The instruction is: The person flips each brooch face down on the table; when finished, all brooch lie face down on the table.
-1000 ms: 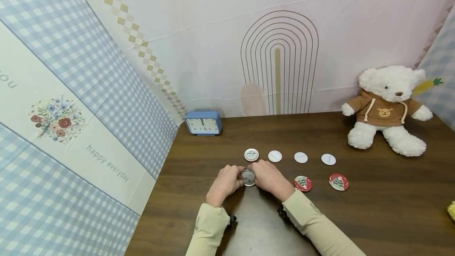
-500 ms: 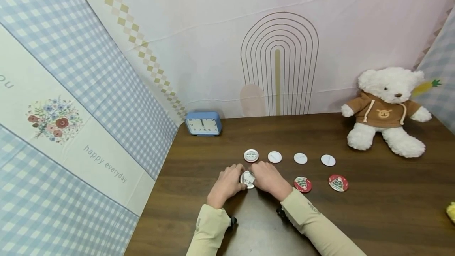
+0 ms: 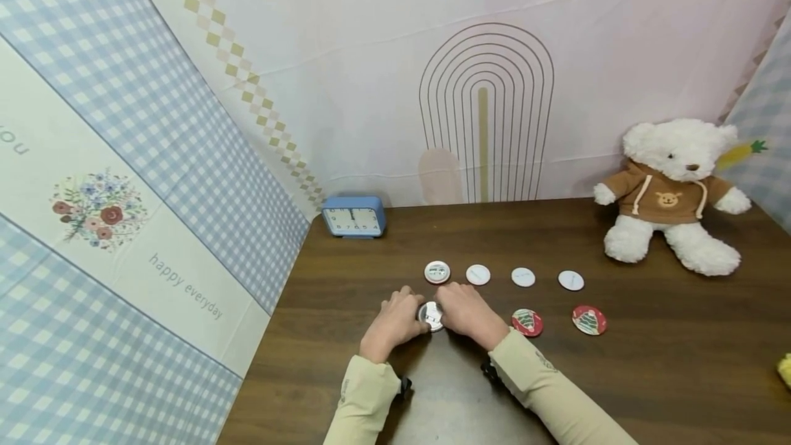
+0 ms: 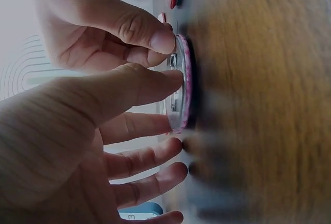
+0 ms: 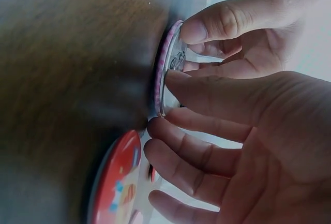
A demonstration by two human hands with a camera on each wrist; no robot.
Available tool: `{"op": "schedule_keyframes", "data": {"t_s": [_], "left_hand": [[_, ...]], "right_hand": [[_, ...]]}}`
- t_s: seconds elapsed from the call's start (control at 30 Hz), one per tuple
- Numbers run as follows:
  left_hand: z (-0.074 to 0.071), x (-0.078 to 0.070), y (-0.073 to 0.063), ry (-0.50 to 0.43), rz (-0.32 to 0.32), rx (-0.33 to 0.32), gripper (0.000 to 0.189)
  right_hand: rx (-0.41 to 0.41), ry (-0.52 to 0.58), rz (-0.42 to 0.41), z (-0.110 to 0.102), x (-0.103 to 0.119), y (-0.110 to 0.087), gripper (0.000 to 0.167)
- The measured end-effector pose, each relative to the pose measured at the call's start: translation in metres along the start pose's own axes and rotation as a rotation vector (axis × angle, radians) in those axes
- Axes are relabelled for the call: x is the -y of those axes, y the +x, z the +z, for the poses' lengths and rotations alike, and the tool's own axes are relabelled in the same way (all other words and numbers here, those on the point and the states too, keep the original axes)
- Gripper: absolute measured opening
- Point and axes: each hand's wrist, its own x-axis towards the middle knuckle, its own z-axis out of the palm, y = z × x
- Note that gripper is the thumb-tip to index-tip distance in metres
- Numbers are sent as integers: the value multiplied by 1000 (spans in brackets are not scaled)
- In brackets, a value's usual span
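Both hands meet over a round pin badge [image 3: 430, 315] lying face-down on the table [image 3: 649, 376]. The left hand [image 3: 391, 325] and right hand [image 3: 467, 313] pinch its metal back between thumbs and fingertips. The pin could prick a thumb, or the badge skid if pressed unevenly.

It looks like a play corner at home: a brown table [image 3: 649, 362], cloth walls [image 3: 371, 74] all around, a teddy bear [image 3: 673, 191] at 2 o'clock, a little blue clock [image 3: 353, 217] at 11 o'clock.
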Motion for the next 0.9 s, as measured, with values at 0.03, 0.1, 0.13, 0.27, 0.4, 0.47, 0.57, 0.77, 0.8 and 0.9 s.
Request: {"op": "schedule_keyframes", "data": {"t_s": [0.03,0.1,0.13,0.27,0.4,0.47,0.57,0.77,0.8,0.9], "left_hand": [[0,0,0,3,0,0,28],[-2,-2,0,9,-2,1,30],[-2,-2,1,13,2,-3,32],[-4,-7,2,22,16,-9,43],[-5,-13,4,13,40,-10,46],[-4,-16,5,11,51,-3,45],[-2,-21,7,21,67,11,44],[1,-30,13,50,101,15,43],[1,-32,14,51,106,16,42],[3,-37,16,51,116,23,40]], "right_hand": [[-11,1,-9,0,-1,0,33],[-19,7,-16,-2,-2,-1,30],[-19,3,-16,-4,-2,-2,29],[-32,-4,-13,-8,-5,-6,21],[-17,2,4,-11,-7,-11,17],[-6,7,15,-12,-9,-14,16],[21,2,41,-15,-11,-19,12],[38,-20,96,-24,-16,-27,15],[40,-24,106,-25,-18,-29,18],[53,-35,125,-30,-22,-34,25]]}}
